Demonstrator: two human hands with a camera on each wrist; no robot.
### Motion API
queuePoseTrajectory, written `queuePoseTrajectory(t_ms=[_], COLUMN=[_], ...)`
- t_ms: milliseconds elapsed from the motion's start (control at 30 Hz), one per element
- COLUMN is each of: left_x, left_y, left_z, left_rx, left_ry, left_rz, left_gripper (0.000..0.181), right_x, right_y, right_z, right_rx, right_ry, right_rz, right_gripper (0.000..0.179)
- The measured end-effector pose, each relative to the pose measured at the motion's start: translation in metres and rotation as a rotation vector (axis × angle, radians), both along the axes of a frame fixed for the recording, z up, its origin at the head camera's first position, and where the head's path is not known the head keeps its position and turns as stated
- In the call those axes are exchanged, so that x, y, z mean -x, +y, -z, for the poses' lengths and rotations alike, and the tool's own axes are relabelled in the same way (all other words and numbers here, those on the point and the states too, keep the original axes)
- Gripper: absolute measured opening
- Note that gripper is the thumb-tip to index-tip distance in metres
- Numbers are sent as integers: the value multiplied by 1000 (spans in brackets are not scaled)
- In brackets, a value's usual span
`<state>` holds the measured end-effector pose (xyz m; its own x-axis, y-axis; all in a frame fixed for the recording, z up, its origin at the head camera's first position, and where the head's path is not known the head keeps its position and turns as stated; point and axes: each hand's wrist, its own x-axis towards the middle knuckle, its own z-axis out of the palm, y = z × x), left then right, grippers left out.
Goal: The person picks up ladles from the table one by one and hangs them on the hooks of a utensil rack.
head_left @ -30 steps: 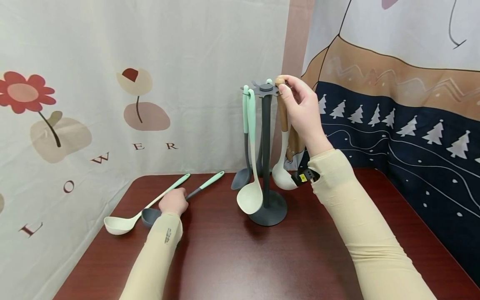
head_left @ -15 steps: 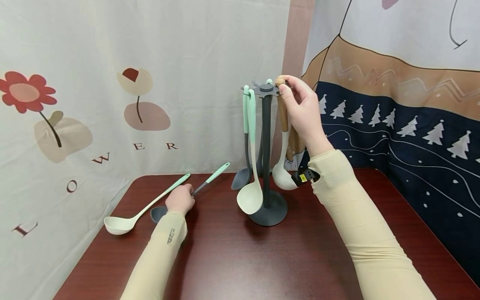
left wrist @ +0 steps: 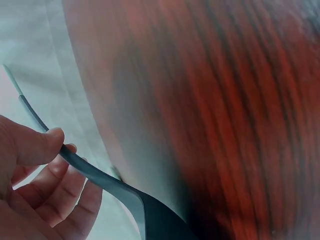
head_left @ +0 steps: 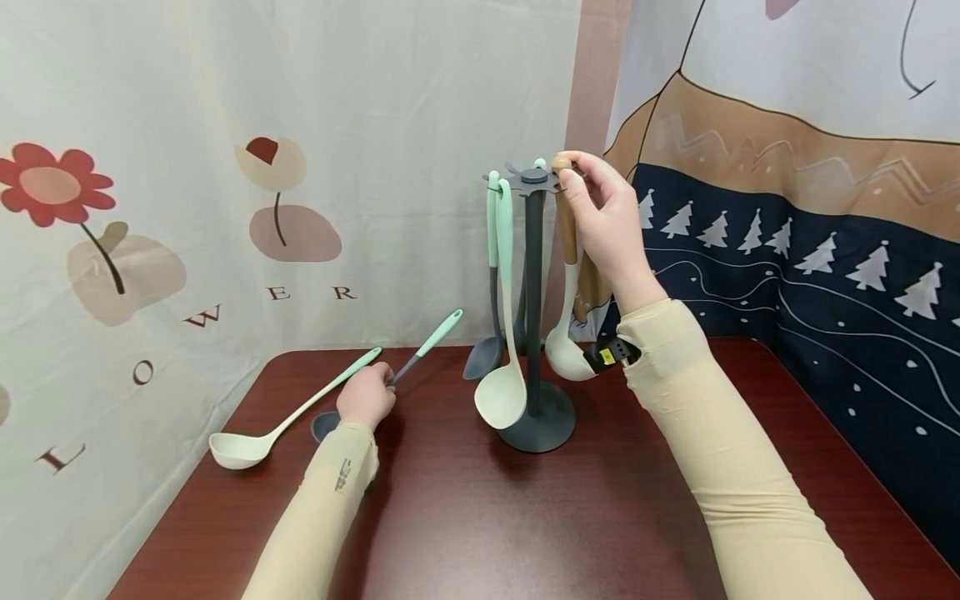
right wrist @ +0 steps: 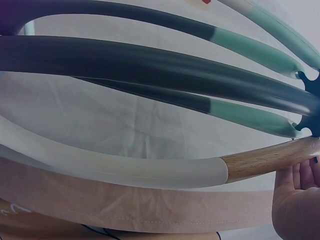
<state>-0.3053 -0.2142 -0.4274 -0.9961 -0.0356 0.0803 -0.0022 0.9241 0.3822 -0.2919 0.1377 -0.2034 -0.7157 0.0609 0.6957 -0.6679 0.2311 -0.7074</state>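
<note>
In the head view my left hand (head_left: 366,397) pinches the dark shaft of a grey spoon (head_left: 326,426) with a mint handle. The spoon is tilted, handle end raised; part of its bowl is hidden by the hand and sleeve. In the left wrist view, thumb and fingers close on the shaft of the spoon (left wrist: 112,184). At the top of a dark grey utensil stand (head_left: 534,292), my right hand (head_left: 606,218) pinches the wooden handle of a white ladle (head_left: 567,354). That ladle hangs beside the pole.
A white ladle with a mint handle (head_left: 242,450) lies on the brown table (head_left: 450,525), left of my left hand. On the stand hang another mint-handled white ladle (head_left: 501,400) and a grey spoon (head_left: 482,358). A patterned cloth (head_left: 420,125) hangs behind.
My left hand has moved slightly right and away from me with the grey spoon, whose handle end has risen. The right hand stays on the wooden handle.
</note>
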Motion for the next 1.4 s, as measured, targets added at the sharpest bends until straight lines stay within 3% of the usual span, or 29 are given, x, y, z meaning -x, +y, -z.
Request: queuePoseTrajectory(t_ms=[567,900,1400], left_x=[-3,-8,-13], left_y=[9,14,28], left_z=[-4,-5,-11], left_rx=[-127,-185,-253], left_ry=[144,188,256], left_rz=[-1,-4,58], left_gripper=[10,10,12], right_x=[0,-1,-2], right_y=[0,-1,-1], right_z=[0,-1,0], right_rx=[8,6,6], right_ry=[17,21,8], right_rz=[-8,-10,-11], right_gripper=[36,36,36])
